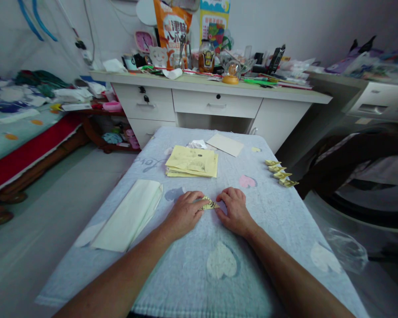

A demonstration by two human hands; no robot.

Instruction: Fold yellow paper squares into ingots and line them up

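My left hand (pixel 187 213) lies on the cloth-covered table with its thumb and fingers closed on the left end of a small folded yellow paper (pixel 210 204) bearing dark marks. At the paper's right tip, my right hand (pixel 234 210) pinches with thumb and index finger. The paper is flat and roughly triangular; my fingers hide part of it. Just beyond sits a stack of yellow paper sheets (pixel 192 161) with dark print. Several boat-like folded yellow papers (pixel 280 173) stand in a row near the table's right edge.
A folded pale green-white sheet (pixel 129 216) lies left of my arm. Behind the stack are a beige card (pixel 225 144) and crumpled white tissue (pixel 197 144). A cluttered white desk (pixel 215 95) stands beyond the table (pixel 185 274), with a washing machine (pixel 381 106) to the right.
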